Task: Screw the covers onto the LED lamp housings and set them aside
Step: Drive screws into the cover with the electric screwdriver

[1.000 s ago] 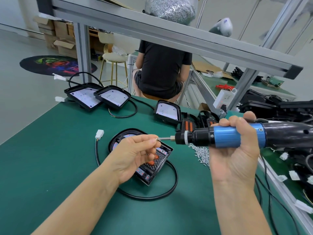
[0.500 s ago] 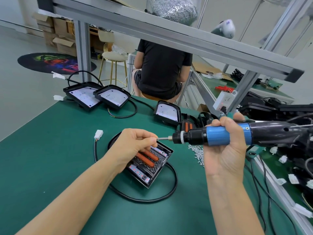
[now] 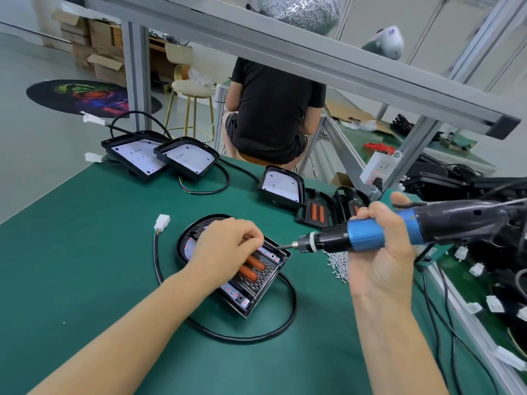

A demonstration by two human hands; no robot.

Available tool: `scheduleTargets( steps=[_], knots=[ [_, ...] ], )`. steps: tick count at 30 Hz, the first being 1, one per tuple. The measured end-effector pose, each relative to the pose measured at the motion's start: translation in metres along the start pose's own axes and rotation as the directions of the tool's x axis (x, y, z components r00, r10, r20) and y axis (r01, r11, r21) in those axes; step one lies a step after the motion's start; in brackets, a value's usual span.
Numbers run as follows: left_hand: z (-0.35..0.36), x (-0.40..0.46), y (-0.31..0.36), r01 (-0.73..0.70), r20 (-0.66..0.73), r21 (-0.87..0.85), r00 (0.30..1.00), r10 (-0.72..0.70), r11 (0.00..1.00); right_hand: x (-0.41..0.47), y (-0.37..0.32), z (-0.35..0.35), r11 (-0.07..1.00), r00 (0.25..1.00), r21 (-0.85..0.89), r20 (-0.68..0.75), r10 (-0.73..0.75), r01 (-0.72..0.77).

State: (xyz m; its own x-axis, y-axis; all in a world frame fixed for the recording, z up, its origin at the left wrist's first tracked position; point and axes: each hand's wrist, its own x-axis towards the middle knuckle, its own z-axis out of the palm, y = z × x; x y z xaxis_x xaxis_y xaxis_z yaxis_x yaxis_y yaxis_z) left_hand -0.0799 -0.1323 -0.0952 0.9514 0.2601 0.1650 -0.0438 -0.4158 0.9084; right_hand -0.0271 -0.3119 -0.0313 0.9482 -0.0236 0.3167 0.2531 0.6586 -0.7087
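No brand name or readable writing shows on any of the tools or lamps; the white boards inside the housings carry only small red and dark marks, too small to read.

The lamp housing being worked on lies on the green surface, with its black cover and two orange strips facing up and its black cable looping round its near side. The left hand rests on the far half of this housing, forearm reaching in from the lower left, fingers curled with thumb and forefinger pinched together at the housing's far right edge. What they pinch is too small to make out, so the left grip's state cannot be told.

The right hand is held up just right of the housing, palm turned toward the camera, its grip closed round the blue barrel of the electric screwdriver. The tool lies almost level, its bit pointing left and meeting the left fingertips above the housing's far right corner.

A pile of loose screws lies on the surface just right of the housing, under the screwdriver. Beyond the housing, three open housings with white boards sit at the surface's far edge, and black covers with orange strips lean beside the rightmost. A seated person in a black shirt faces away behind the surface.
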Motion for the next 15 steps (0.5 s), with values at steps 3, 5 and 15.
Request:
scheduleTargets(
  steps=[3,5,15],
  knots=[
    [0.006,0.003,0.0,-0.158,0.016,0.453,0.985,0.169,0.877,-0.002,0.006,0.002,0.996,0.999,-0.086,0.044,-0.025,0.029],
    [0.007,0.005,-0.003,-0.195,0.011,0.589,0.972,0.233,0.784,-0.003,0.01,0.002,0.991,0.997,-0.121,0.069,-0.044,0.052],
    [0.014,0.009,-0.007,-0.182,0.022,0.614,0.977,0.213,0.769,-0.002,0.023,0.0,0.983,0.997,-0.177,0.059,-0.046,0.055]
  ],
)
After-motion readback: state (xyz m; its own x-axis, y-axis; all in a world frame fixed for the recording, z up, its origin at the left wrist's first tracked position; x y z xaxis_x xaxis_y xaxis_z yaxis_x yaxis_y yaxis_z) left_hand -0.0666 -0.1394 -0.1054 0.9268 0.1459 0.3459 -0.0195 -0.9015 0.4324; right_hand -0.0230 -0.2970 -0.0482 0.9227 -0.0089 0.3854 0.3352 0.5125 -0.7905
